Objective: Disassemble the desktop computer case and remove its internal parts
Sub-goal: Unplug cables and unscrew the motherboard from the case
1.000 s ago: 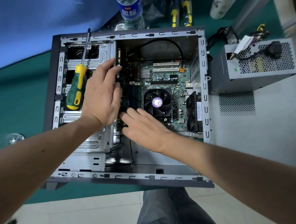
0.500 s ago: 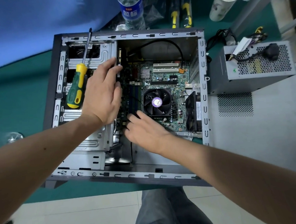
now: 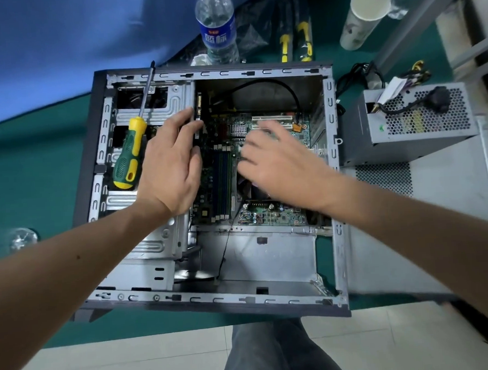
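Stripping the guts out of this tower, and from the head cam it looks like the motherboard stage. The computer case (image 3: 203,73) lies on its side, open, on the green desk (image 3: 32,167), with the power supply (image 3: 420,119) already out and sitting just beside it on the right. The left hand (image 3: 168,166) rests flat on the drive cage (image 3: 137,111), fingers straight, gripping nothing, right next to the screwdriver (image 3: 128,154) lying there. The right hand (image 3: 281,160) hovers over the motherboard (image 3: 267,214), covering the cooler; it's blurred, fingers look loose, holding nothing I can make out. Next up, I'd guess: unplug the remaining cables, then grab that screwdriver for the board screws.
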